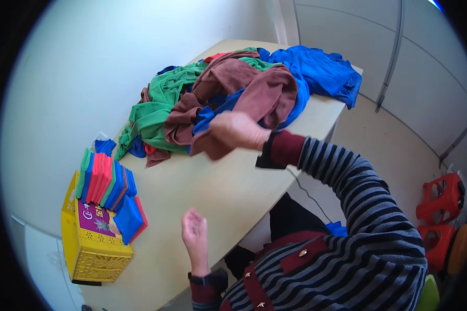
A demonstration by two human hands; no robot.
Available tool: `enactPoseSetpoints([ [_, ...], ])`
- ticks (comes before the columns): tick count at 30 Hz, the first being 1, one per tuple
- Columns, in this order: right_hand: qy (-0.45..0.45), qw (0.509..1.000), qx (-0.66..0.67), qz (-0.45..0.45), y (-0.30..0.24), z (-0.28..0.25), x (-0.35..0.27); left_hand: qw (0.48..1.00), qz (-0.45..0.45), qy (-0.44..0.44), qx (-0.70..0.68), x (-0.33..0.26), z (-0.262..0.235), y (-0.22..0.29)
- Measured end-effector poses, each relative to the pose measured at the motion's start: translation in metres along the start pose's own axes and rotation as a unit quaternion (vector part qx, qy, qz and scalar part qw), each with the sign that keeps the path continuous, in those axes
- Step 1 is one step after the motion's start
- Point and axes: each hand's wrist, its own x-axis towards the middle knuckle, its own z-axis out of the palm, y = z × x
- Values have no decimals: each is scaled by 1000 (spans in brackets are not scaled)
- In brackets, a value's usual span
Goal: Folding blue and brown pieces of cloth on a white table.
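My right hand (234, 129) is closed on a brown cloth (208, 145) at the near side of a big tangled heap. The cloth's end hangs below my fingers, slightly blurred. Around it in the heap lie more brown cloth (275, 93), green cloth (168, 85) and blue cloth (316, 70), with bits of red. My left hand (195, 230) hovers over the near part of the table, palm partly showing, fingers loosely bent and nothing in them.
On the pale table (166, 207), at left, a yellow perforated basket (101, 259) carries a row of folded cloths (106, 179) in several colours. A white wall stands behind. Red plastic stools (441, 197) are on the floor at right. A dark cable (311, 194) hangs by the table's edge.
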Motion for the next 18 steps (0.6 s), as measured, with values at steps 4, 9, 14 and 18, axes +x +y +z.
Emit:
enactPoseSetpoints([
  [4, -48, 985, 158, -52, -95, 6, -21, 911, 289, 162, 247, 37, 26, 39],
  [9, -134, 952, 267, -65, -147, 8, -29, 997, 5, 21, 75, 15, -28, -8],
  [14, -173, 960, 214, -54, -155, 3, -32, 996, 24, 82, 36, -2, -60, 40],
  [18, -148, 970, 192, 15, -135, -17, -35, 973, 84, 143, 161, 1, -82, 79],
])
